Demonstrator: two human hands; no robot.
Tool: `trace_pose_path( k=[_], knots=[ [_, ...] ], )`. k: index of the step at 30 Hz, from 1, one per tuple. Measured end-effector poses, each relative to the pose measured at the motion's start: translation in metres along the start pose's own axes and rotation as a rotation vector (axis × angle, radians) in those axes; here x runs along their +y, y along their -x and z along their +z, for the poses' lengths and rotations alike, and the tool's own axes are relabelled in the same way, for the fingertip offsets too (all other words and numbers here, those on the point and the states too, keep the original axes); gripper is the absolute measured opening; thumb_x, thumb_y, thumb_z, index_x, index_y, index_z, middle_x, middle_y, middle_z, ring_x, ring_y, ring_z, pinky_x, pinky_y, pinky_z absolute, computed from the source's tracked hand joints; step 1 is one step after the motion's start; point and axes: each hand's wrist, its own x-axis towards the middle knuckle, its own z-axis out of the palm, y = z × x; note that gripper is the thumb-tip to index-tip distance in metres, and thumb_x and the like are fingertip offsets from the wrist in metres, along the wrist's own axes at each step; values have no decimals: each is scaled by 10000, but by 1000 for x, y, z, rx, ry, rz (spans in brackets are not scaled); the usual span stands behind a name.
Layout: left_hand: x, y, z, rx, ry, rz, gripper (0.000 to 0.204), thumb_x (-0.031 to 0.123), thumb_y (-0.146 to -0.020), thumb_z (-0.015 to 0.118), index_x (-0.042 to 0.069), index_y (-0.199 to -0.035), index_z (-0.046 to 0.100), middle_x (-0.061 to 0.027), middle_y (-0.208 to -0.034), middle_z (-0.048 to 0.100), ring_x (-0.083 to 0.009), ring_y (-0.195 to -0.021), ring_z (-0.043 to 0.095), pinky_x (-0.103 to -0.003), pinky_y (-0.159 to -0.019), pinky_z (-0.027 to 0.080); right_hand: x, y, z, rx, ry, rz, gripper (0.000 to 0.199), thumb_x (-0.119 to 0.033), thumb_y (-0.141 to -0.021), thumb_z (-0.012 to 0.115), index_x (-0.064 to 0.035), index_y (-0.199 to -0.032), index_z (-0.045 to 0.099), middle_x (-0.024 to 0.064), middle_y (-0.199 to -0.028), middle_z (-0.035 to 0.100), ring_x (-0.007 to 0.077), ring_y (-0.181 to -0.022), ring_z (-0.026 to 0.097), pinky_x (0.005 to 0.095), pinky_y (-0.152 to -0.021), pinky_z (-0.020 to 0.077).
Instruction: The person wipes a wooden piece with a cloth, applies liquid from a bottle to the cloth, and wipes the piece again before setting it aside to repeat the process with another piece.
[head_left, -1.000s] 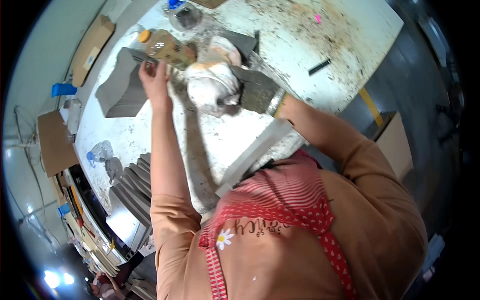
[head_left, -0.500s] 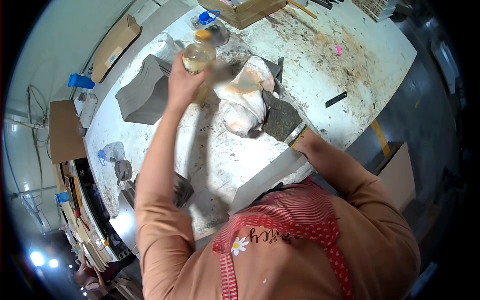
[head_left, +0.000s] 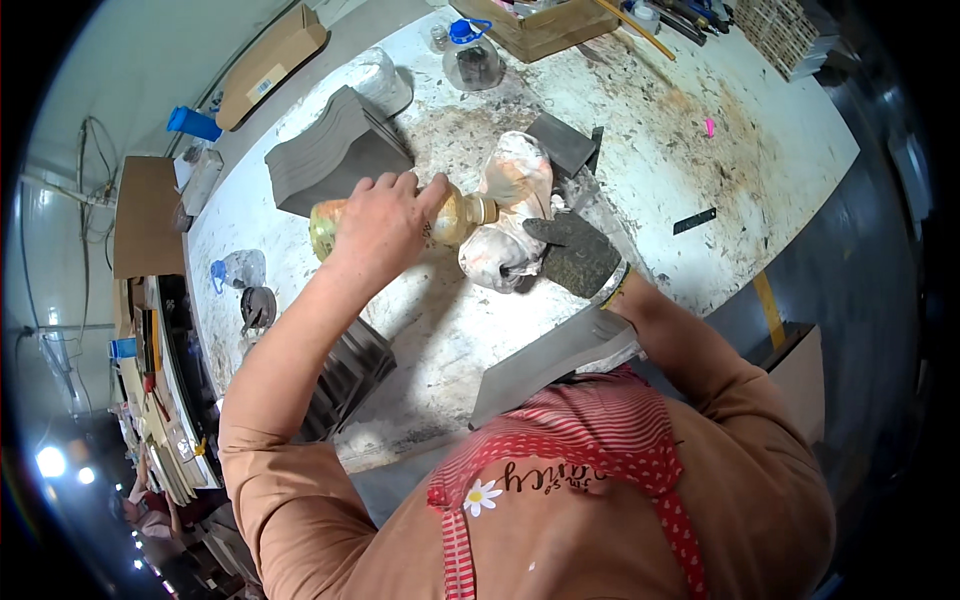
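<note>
The middle of the bottle [head_left: 455,215] is covered by the left hand [head_left: 375,225]; the cardboard box [head_left: 545,25] is cut off by the top edge.

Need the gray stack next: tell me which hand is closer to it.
Left. The left hand, gripping the bottle, is just beside the gray stack; the gloved right hand is farther off.

Bottle [head_left: 400,222]: translucent, yellow-amber. Rag [head_left: 505,215]: whitish, stained with peach-brown blotches. Right hand [head_left: 575,255]: dark grey-green glove, pale cuff. Table [head_left: 700,190]: white, mottled with brown and grey stains. Stacked sheets [head_left: 330,150], far left: uniform grey. Apron [head_left: 590,440]: red-and-white stripes, polka-dot trim, one white daisy. Sleeves: plain tan-orange.
</note>
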Motion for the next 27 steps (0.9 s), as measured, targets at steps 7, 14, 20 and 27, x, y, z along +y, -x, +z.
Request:
trace_pose_path(
  k=[7,14,20,27],
  knots=[
    [-4,-3,-8,42,-153,67,384,89,-740,514,144,-1119,503,-60,-825,542,-217,-798,547,-342,-673,407,3,-2,-17,49,-20,-116,383,-41,-845,555,-9,-1198,411,107,-1094,530,211,-976,570,331,-806,520],
    [-17,-7,-1,55,-141,46,439,103,-716,547,162,-1150,514,-54,-842,546,-220,-817,552,-352,-694,418,3,15,1,54,209,-284,353,-11,-803,582,-27,-1136,468,123,-1048,553,238,-938,582,346,-733,512],
    [-4,-3,16,-15,112,44,355,149,-729,572,142,-1077,504,-85,-838,584,-245,-836,587,-380,-699,435,11,4,-23,30,653,-307,331,-13,-795,579,-22,-1115,493,134,-1008,569,248,-926,588,350,-708,502],
    [0,-5,30,24,90,69,413,167,-697,638,163,-1090,509,-71,-836,576,-256,-818,587,-381,-717,441,-4,17,16,34,1012,-261,230,-37,-802,559,26,-1023,575,127,-951,619,229,-877,583,342,-762,461]
  ],
)
